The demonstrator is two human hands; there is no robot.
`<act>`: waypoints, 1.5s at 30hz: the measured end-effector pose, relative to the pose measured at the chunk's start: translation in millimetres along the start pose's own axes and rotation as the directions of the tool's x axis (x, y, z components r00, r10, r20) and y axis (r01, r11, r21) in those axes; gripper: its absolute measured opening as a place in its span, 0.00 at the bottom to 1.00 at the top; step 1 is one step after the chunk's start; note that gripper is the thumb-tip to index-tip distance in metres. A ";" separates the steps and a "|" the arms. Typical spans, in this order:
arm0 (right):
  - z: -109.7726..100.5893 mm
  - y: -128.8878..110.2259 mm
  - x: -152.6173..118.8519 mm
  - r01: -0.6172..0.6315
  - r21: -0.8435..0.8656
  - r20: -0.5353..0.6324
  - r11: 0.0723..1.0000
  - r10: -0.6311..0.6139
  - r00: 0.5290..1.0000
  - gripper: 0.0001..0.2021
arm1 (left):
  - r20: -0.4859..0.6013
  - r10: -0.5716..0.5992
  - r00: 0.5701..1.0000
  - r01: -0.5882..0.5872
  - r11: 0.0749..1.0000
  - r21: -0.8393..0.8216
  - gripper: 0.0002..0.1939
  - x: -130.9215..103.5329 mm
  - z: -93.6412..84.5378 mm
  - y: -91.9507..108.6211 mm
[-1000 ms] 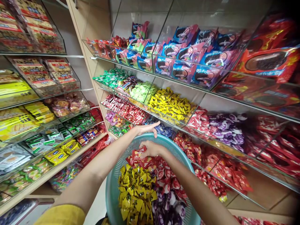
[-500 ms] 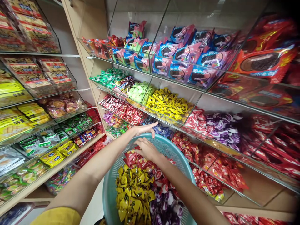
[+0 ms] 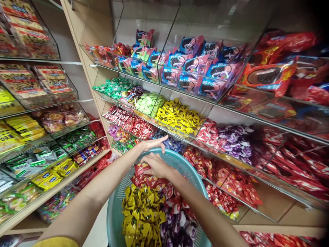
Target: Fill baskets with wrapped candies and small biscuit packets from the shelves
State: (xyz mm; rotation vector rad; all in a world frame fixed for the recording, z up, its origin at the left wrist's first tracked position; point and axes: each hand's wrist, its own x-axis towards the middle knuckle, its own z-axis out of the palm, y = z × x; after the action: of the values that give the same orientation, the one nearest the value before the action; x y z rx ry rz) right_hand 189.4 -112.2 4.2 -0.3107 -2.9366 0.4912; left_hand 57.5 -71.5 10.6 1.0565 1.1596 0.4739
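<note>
Candies (image 3: pixel 144 216) in basket (image 3: pixel 112 212) before shelves (image 3: pixel 280 229)

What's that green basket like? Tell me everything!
The basket looks like blue-green plastic: round, open on top, with a smooth rim and little holes in its wall. It is before the shelves, holding yellow, red and purple wrapped sweets. The left hand lies over its far rim; the right hand reaches inside. Its bottom is hidden.
</note>
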 end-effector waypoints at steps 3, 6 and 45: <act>-12.3 17.7 -10.7 -0.060 -0.012 -0.037 0.998 0.059 0.998 0.16 | 0.023 -0.011 1.000 0.011 0.999 -0.032 0.38 1.0 0.9 1.5; -11.3 25.8 -13.9 -0.091 -0.072 -0.006 0.993 0.091 0.996 0.14 | 0.026 -0.013 1.000 0.014 0.998 -0.056 0.37 1.3 1.6 2.3; 12.6 185.2 -186.4 -0.851 0.137 -0.090 0.508 0.862 0.500 0.34 | -0.177 -0.021 0.984 0.028 0.999 0.036 0.38 1.9 11.3 10.7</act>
State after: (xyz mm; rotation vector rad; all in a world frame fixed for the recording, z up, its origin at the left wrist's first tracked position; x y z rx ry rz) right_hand 400.6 13.1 -90.4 -1.7656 -2.3738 0.6266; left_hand 70.6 -69.9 19.1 1.0475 1.3412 0.5363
